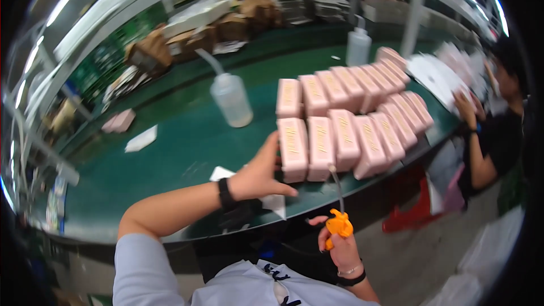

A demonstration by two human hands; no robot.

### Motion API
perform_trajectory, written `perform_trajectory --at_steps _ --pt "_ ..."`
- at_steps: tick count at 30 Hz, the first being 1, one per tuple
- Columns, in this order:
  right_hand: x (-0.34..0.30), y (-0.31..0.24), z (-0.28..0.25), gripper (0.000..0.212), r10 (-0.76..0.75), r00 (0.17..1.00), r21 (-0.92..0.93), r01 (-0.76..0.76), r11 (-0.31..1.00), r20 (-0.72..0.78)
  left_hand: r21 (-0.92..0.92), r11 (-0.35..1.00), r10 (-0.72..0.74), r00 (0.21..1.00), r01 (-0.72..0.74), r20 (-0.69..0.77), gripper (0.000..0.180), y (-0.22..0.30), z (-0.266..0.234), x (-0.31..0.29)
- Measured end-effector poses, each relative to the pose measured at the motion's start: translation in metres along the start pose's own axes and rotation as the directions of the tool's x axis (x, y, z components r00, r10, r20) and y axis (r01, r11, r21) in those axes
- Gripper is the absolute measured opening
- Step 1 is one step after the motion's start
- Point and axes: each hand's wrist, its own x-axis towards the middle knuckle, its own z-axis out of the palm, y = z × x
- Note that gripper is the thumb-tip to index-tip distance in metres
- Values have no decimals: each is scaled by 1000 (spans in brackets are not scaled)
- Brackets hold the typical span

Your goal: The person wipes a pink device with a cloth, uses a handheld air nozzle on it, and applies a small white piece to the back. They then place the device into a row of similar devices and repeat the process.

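Note:
Pale pink boxes (293, 146) with gold lettering stand on the green table in two curved rows. My left hand (259, 174) is at the left side of the front row's leftmost box, thumb stretched out below it and fingertips partly hidden at its edge. It looks open; whether it touches the box I cannot tell. In my right hand (343, 249), near the table's front edge, is an orange air blow gun (339, 224). Its thin metal nozzle (338, 187) points up, with the tip close to the bottom of a front-row box.
Two clear squeeze bottles (231, 102) stand behind the boxes and to their left. White paper (141, 138) and small pink pieces (119, 121) lie at left. Brown paper bags (148, 51) line the back. At right, a co-worker (493, 113) handles white sheets near a red stool (405, 209).

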Motion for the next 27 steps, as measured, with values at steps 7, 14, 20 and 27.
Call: perform_trajectory --at_steps 7,14,20,27 --pt "-6 -9 18 40 27 1000 -59 -27 998 10 -27 991 -132 989 131 -66 100 -2 -39 -37" --pt "1 -48 42 42 110 985 -187 -83 979 136 -195 934 -337 552 300 -763 66 -49 -228 -136" --pt "9 -37 26 60 145 987 -254 -123 959 72 -684 729 -673 216 28 -708 62 -160 -385 -151" --pt "31 -47 84 46 110 993 -177 -114 978 -29 -632 764 -625 95 -131 -775 58 -270 -492 -155"
